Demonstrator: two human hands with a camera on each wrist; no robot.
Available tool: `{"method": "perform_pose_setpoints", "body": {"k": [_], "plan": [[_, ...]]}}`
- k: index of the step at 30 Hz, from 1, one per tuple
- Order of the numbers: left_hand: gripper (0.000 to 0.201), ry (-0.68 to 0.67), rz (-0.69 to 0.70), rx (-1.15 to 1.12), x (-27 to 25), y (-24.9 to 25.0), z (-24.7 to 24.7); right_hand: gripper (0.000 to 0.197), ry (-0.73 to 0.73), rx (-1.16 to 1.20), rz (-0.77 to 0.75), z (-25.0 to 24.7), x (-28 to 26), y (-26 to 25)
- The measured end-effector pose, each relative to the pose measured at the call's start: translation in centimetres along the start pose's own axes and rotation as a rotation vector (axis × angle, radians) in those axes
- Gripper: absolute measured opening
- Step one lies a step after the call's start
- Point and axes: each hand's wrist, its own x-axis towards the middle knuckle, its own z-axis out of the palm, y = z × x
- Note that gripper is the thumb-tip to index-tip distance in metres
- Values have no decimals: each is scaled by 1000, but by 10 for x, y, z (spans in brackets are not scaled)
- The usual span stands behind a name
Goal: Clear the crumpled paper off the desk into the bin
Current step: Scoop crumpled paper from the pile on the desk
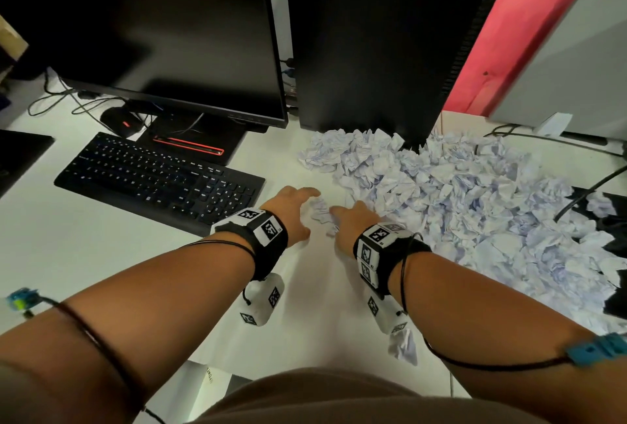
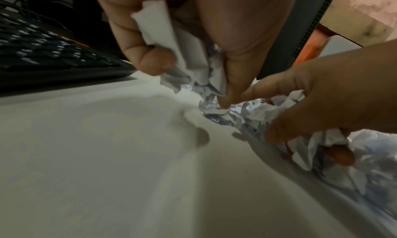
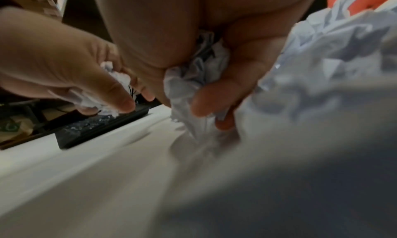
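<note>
A big heap of crumpled white paper (image 1: 458, 206) covers the right half of the white desk (image 1: 101, 254). Both hands meet at the heap's left edge. In the left wrist view my left hand (image 2: 189, 78) curls its fingers and thumb round a crumpled paper wad (image 2: 193, 60). My right hand (image 3: 187, 102) grips another paper wad (image 3: 189, 82) just above the desk. In the head view the left hand (image 1: 305, 209) and right hand (image 1: 349, 220) sit side by side with paper (image 1: 320, 211) between them. A single paper ball (image 1: 403, 345) lies near the front edge. No bin is in view.
A black keyboard (image 1: 159, 179) lies just left of the hands, with a monitor (image 1: 169, 33) and a mouse (image 1: 118, 121) behind it. A black computer tower (image 1: 373, 40) stands behind the heap. Black cables (image 1: 583, 196) run across the right side of the desk.
</note>
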Motion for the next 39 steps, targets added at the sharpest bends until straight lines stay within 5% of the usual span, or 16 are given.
{"method": "perform_pose_setpoints", "body": {"k": [5, 9, 19, 33, 37, 39], "plan": [[91, -164, 48, 132, 14, 4, 6, 34, 1, -18, 15, 3, 3, 4], [80, -258, 56, 263, 16, 5, 17, 34, 3, -17, -5, 1, 3, 7], [24, -189, 41, 211, -2, -13, 24, 32, 69, 69, -53, -15, -7, 7], [9, 60, -118, -100, -69, -59, 4, 27, 107, 246, -84, -15, -7, -26], [8, 84, -129, -101, -81, -68, 0, 55, 23, 150, -11, -8, 14, -36], [7, 83, -137, -112, -81, -70, -3, 54, 23, 95, 14, -5, 20, -36]]}}
